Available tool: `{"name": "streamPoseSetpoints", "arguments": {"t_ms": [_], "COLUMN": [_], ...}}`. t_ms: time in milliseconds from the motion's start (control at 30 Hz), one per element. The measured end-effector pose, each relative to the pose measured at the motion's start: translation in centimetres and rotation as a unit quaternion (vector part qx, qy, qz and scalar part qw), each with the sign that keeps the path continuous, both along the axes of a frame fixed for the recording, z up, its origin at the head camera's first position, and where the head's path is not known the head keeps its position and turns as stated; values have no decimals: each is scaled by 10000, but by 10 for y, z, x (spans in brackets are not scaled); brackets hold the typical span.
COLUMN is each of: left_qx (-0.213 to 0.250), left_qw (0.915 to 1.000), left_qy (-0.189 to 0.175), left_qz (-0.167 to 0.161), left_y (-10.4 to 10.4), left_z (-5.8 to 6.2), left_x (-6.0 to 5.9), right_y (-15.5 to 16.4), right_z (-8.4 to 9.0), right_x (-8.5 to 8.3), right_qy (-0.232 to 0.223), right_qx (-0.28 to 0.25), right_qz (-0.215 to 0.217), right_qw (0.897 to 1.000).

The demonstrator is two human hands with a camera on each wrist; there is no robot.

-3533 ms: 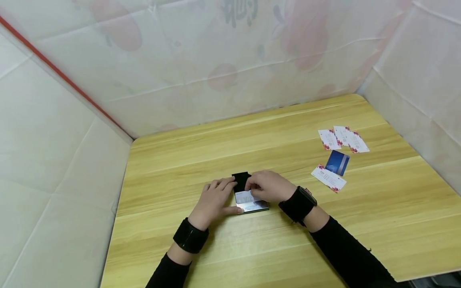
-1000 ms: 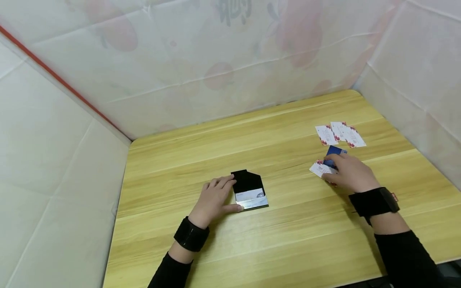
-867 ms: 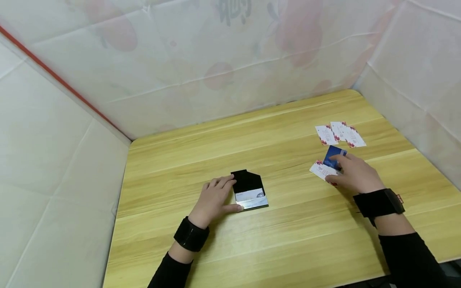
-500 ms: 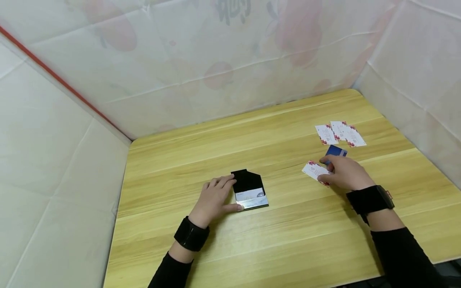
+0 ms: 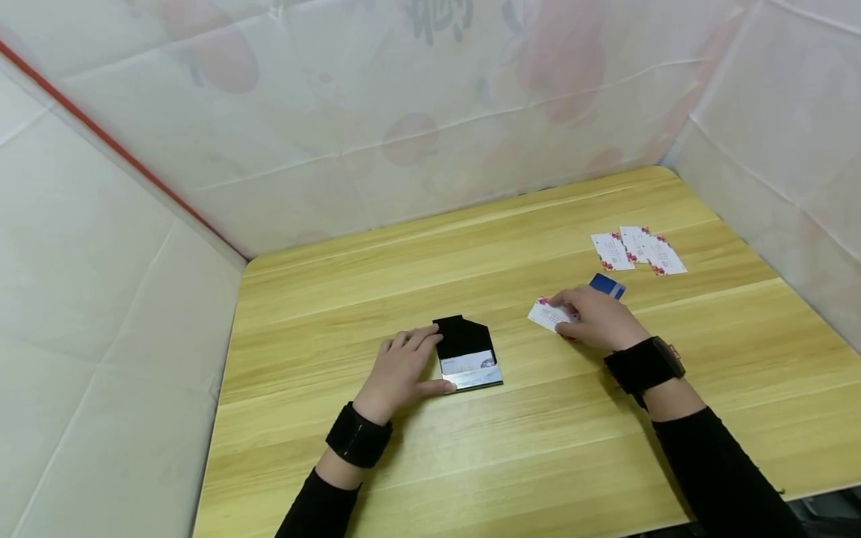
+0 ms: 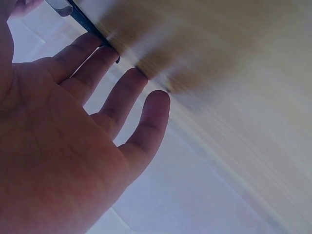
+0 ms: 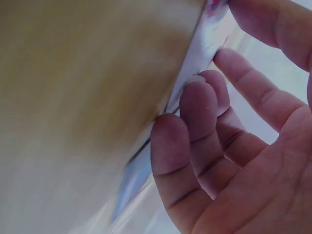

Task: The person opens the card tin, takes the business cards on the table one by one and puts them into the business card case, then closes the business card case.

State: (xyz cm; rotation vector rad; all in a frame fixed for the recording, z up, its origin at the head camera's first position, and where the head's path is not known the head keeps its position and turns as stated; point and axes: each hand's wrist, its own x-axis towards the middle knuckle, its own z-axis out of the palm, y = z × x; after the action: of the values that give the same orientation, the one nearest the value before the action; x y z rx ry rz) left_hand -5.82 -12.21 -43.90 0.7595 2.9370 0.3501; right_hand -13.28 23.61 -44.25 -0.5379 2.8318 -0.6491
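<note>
My left hand lies beside a black and silver card case, fingertips on its raised black flap and thumb at its lower left corner. A whitish card shows inside the case. In the left wrist view the fingers are fairly straight, two tips at the dark case edge. My right hand pinches a white business card with pink flowers between thumb and fingers. Partly under that hand is a blue card, which in the right wrist view extends past the fingertips.
Several white business cards with pink flowers overlap at the back right of the wooden table. Pale printed cloth walls rise behind and at both sides of the table.
My right hand has gone from the case to the cards at right, taken hold of the flowered card and moved left with it. The blue card has shifted left too. My left hand stays put.
</note>
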Motion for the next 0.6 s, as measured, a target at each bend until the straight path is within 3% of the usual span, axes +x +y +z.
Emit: {"name": "streamPoseSetpoints", "arguments": {"t_ms": [433, 600], "left_qx": [12, 3], "left_qw": [10000, 10000], "left_qy": [-39, -58], "left_qz": [12, 33], "left_y": [0, 0], "left_z": [-2, -1], "left_x": [-1, -1], "right_y": [-61, -72], "right_z": [5, 7], "right_x": [-15, -21], "right_qy": [-19, -25], "right_qx": [284, 385], "right_qz": [469, 403], "right_qw": [9985, 9984]}}
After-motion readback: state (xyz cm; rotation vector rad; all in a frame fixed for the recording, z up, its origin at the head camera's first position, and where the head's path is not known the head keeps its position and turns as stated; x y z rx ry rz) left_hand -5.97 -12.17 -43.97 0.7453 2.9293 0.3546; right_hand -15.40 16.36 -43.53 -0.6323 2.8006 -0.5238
